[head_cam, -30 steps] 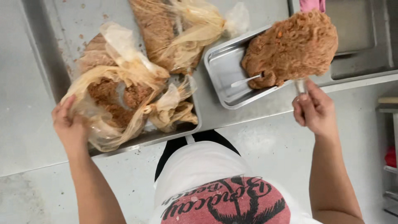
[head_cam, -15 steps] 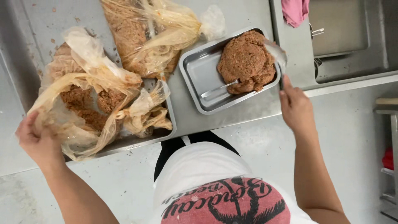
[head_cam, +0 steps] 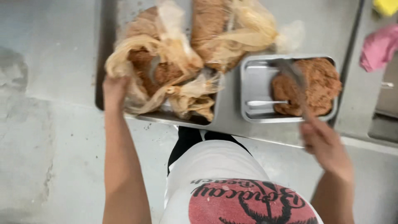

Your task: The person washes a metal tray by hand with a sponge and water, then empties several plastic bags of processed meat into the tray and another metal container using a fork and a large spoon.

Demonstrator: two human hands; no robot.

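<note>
My left hand (head_cam: pixel 114 88) grips the edge of a crumpled clear plastic bag (head_cam: pixel 159 68) that holds brown ground mixture, lying in a large metal tray (head_cam: pixel 174 119). My right hand (head_cam: pixel 323 143) holds the handle of a long metal utensil (head_cam: pixel 292 76) whose blurred blade reaches over a brown lump of mixture (head_cam: pixel 309 87). That lump sits in a small rectangular metal pan (head_cam: pixel 253 81). A metal spoon (head_cam: pixel 265 103) lies in the pan beside the lump.
A second plastic bag of brown mixture (head_cam: pixel 224 31) lies at the back of the steel counter (head_cam: pixel 62 49). A pink cloth (head_cam: pixel 379 47) and a yellow item (head_cam: pixel 385 6) are at the far right, near a sink edge (head_cam: pixel 385 112). Grey floor lies below.
The brown lump went from lifted above the small pan to lying inside it. My right hand shifted from the pan's right side to its near edge. My left hand kept hold of the bag.
</note>
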